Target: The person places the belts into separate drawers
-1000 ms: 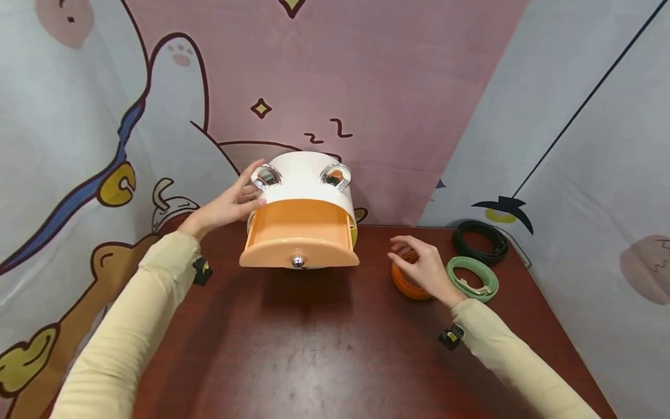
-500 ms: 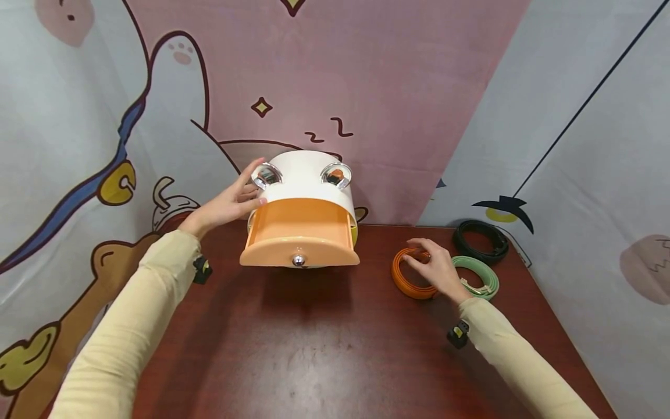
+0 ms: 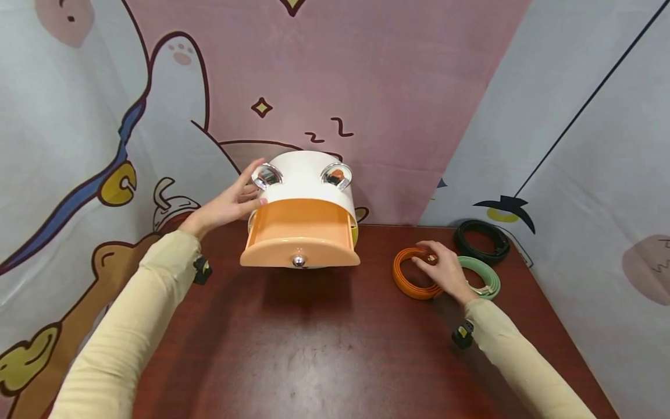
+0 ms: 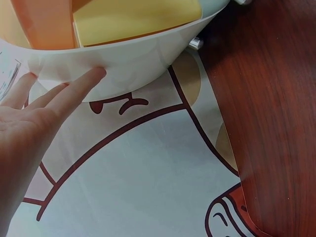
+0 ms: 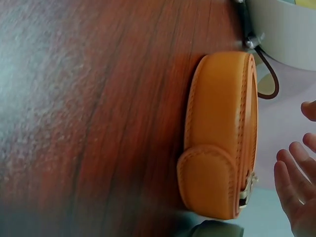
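A white rounded box (image 3: 306,174) with two shiny chrome eye-like domes stands by the back wall. Its orange drawer (image 3: 300,224) is pulled out, and a silver knob (image 3: 298,261) sits on the front. My left hand (image 3: 230,201) rests against the box's left side, thumb toward the front; in the left wrist view its extended fingers touch the white wall (image 4: 133,69). To the right lies a coiled orange belt (image 3: 410,285), stitched along its edges (image 5: 217,98). Above it hovers my right hand (image 3: 442,267), fingers loosely bent and apart from the belt in the right wrist view.
A coiled green belt (image 3: 491,276) lies right of the orange one, partly behind the right hand. Behind it is a coiled black belt (image 3: 497,251). The brown table (image 3: 314,349) meets cartoon-printed cloth walls (image 3: 398,116) at the back and sides.
My right hand has moved rightward over the orange belt, uncovering more of its coil and covering part of the green one. My left hand and the box have stayed put.
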`<action>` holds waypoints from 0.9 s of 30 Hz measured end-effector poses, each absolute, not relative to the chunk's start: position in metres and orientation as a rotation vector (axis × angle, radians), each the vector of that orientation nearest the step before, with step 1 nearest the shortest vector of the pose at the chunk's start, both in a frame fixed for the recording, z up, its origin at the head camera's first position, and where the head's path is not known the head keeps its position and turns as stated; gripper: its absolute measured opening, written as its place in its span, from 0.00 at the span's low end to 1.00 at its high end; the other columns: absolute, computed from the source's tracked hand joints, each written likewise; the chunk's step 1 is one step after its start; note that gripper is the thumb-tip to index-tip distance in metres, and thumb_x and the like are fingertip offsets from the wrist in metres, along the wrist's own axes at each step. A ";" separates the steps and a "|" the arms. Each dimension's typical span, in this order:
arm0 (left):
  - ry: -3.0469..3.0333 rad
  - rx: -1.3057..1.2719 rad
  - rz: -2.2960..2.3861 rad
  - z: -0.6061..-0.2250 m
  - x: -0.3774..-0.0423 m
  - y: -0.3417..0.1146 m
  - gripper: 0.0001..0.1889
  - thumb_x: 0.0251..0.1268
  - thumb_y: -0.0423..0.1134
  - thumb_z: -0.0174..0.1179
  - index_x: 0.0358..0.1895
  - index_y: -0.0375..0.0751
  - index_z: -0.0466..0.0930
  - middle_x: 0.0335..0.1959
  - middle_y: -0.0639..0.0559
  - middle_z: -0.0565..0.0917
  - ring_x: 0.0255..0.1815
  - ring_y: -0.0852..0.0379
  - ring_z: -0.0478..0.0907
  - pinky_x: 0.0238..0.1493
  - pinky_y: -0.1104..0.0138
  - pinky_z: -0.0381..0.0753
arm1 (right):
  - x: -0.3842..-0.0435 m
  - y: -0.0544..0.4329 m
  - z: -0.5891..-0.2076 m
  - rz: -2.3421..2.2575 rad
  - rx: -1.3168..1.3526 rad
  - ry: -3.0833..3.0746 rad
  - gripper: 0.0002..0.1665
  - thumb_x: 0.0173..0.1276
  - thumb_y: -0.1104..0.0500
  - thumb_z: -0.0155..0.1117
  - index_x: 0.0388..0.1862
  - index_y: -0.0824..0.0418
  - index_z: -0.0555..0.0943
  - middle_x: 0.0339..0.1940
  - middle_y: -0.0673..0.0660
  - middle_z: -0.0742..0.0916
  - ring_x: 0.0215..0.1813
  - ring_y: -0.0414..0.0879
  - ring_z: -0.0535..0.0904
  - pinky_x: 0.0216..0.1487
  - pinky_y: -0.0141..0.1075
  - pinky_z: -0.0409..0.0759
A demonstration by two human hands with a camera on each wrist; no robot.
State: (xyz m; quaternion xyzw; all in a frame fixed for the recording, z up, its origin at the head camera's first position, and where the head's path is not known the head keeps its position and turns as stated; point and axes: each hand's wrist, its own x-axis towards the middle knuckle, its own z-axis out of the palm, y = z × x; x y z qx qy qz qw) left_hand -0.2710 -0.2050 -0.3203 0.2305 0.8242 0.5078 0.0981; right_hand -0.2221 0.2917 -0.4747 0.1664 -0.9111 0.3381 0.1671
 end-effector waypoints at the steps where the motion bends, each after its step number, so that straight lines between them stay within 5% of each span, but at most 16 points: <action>1: 2.438 0.683 1.504 -0.321 -0.271 -0.205 0.43 0.72 0.38 0.56 0.77 0.71 0.36 0.72 0.28 0.52 0.72 0.31 0.51 0.51 0.42 0.74 | -0.222 0.293 -0.476 0.960 0.465 -2.595 0.20 0.63 0.58 0.71 0.53 0.61 0.79 0.46 0.63 0.83 0.45 0.58 0.80 0.43 0.53 0.77; 8: 2.434 0.688 1.507 -0.322 -0.271 -0.205 0.44 0.72 0.38 0.56 0.76 0.71 0.36 0.72 0.29 0.52 0.72 0.31 0.51 0.51 0.42 0.74 | -0.219 0.302 -0.480 1.016 0.417 -2.598 0.21 0.63 0.60 0.71 0.54 0.64 0.79 0.44 0.65 0.83 0.39 0.58 0.81 0.37 0.46 0.78; 16: 2.410 0.686 1.528 -0.322 -0.272 -0.206 0.43 0.72 0.37 0.55 0.75 0.78 0.38 0.71 0.28 0.53 0.72 0.32 0.51 0.50 0.43 0.75 | -0.211 0.308 -0.487 1.095 0.493 -2.639 0.21 0.64 0.61 0.69 0.54 0.67 0.79 0.44 0.64 0.84 0.41 0.57 0.82 0.40 0.53 0.79; 27: 2.413 0.678 1.530 -0.322 -0.272 -0.205 0.43 0.72 0.37 0.56 0.75 0.77 0.38 0.71 0.28 0.53 0.72 0.32 0.51 0.50 0.43 0.75 | -0.195 0.301 -0.494 1.289 0.708 -2.732 0.19 0.65 0.57 0.69 0.52 0.64 0.81 0.42 0.55 0.86 0.41 0.45 0.81 0.40 0.35 0.79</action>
